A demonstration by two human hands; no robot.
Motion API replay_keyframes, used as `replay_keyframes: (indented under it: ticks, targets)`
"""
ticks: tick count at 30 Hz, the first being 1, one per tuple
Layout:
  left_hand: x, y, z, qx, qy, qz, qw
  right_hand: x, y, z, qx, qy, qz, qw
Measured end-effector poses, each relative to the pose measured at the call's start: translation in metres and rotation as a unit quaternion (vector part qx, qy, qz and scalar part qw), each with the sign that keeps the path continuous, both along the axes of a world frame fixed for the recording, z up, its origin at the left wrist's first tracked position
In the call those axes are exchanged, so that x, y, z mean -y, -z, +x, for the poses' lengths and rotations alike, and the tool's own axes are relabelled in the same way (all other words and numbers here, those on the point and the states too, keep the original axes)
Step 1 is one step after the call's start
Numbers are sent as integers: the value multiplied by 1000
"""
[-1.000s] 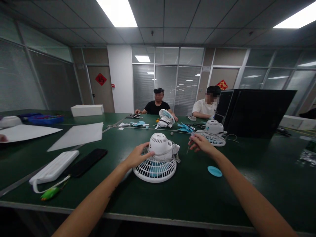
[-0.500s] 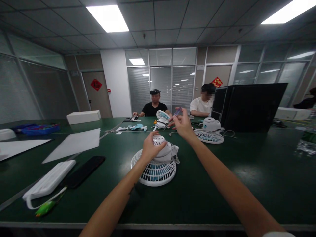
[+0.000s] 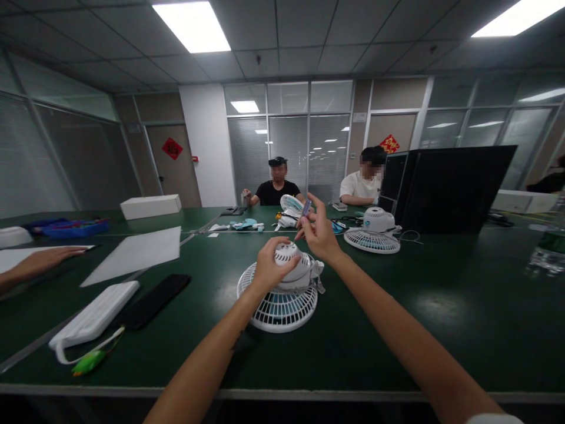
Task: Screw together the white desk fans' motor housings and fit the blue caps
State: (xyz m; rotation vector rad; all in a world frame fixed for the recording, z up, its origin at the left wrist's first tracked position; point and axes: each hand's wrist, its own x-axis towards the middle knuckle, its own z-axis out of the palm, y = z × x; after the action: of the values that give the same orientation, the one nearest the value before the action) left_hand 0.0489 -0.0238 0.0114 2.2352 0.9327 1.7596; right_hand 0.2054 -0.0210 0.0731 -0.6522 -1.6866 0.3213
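A small white fan (image 3: 282, 312) lies grille down on the table, its blue blades showing through the bars. My left hand (image 3: 271, 268) is closed around the fan's rounded motor housing, thumb on the near right side and fingers over the top. Above and right of the housing, my right hand (image 3: 318, 229) pinches what looks like a small screwdriver (image 3: 306, 207) with a see-through purple handle. The tool's lower end is hidden by the fingers. A grey-white clip or stand part hangs on the fan's right side.
A second face-down fan (image 3: 373, 238) and a black computer case (image 3: 450, 188) stand right. Left are a white power strip (image 3: 97, 312), black phone (image 3: 156, 300) and white sheet (image 3: 136, 256). Another person's hand (image 3: 48, 259) reaches in. Two people sit opposite; a bottle (image 3: 549, 250) stands far right.
My right hand has moved down and slightly left, closer to the fan's housing, with the purple-handled screwdriver in it. Another person's hand has appeared at the left. My left hand keeps its hold.
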Motion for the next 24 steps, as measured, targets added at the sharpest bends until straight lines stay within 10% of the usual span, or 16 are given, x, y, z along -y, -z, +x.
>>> replay_keyframes:
  ticks: [24]
  targets:
    - [2,-3,-2,-20,13,11,1000,-2,1,0,19,-1,6,1000]
